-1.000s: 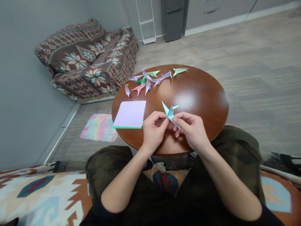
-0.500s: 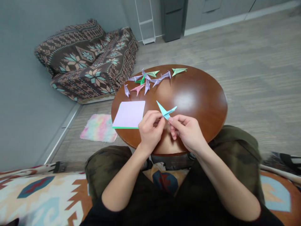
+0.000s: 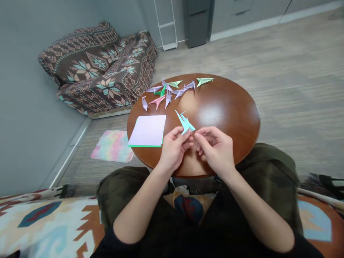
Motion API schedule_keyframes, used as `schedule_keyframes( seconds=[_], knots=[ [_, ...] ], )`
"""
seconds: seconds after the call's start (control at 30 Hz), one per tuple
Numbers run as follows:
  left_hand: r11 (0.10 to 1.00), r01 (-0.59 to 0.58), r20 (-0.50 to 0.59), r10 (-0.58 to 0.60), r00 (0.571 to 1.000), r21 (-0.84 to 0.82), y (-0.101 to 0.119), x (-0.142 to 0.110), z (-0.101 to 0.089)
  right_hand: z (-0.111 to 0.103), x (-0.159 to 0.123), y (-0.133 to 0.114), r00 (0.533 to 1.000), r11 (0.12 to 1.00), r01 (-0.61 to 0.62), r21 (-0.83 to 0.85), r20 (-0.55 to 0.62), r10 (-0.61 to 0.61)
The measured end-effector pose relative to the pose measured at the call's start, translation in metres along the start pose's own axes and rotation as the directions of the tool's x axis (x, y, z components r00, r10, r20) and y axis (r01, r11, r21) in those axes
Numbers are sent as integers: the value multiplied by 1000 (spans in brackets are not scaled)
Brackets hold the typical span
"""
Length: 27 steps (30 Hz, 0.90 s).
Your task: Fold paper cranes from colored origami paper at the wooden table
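One light-blue paper crane (image 3: 186, 125) sits pinched in the left hand (image 3: 173, 147) – right hand (image 3: 218, 148) close by, its grip unclear – above the brown table (image 3: 236, 111) before me.

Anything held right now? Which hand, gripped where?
The left hand pinches the light-blue origami crane by its lower edge. The right hand has its fingertips at the crane's right tip; whether they grip it can't be told.
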State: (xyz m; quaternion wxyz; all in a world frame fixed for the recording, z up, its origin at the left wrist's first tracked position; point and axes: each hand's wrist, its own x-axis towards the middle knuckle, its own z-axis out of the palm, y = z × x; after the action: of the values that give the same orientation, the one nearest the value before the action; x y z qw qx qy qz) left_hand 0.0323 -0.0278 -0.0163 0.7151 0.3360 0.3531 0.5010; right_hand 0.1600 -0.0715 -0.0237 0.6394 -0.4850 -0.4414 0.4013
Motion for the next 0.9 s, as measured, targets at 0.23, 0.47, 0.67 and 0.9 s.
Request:
schedule_keyframes(
  seconds=[0.23,0.47,0.67,0.9],
  knots=[
    [998,18,-5,-18,1000,-56,-12,-5,8,1,-2,10,997,997,41,-69,-58,-45],
    [1000,-27,-15,27,1000,-12,-14,-4,8,3,-1,6,997,1000,-14,-13,-81,13],
    [988,-107,-29,111,993,108,-18,-3,6,4,0,4,993,999,-32,23,-112,35],
    [992,-88,-7,89,996,88,-18,-4,7,3,4,5,994,994,-76,80,-68,81]
  ],
)
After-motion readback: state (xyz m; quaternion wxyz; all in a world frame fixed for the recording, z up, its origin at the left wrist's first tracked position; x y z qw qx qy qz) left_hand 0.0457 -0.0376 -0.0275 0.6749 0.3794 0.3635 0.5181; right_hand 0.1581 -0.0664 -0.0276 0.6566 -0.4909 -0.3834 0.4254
